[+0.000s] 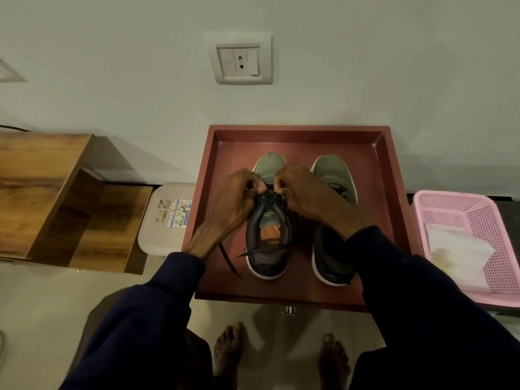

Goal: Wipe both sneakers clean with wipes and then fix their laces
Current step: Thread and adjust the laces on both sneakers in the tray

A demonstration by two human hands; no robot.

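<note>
In the middle of the red tray (298, 130), my left hand (233, 201) and right hand (304, 195) pinch the black lace (270, 199) of one sneaker (267, 260); I should pull both sides evenly, keeping the crossings flat.

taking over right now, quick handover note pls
Left hand and right hand both pinch the lace at the left sneaker's front eyelets; one lace end trails loose.
The right sneaker stands beside it in the red tray.
White wipes lie in the pink basket, right of the tray.
Done: wiping, apparently. Left: finish this lacing, then check the right sneaker's laces.
</note>
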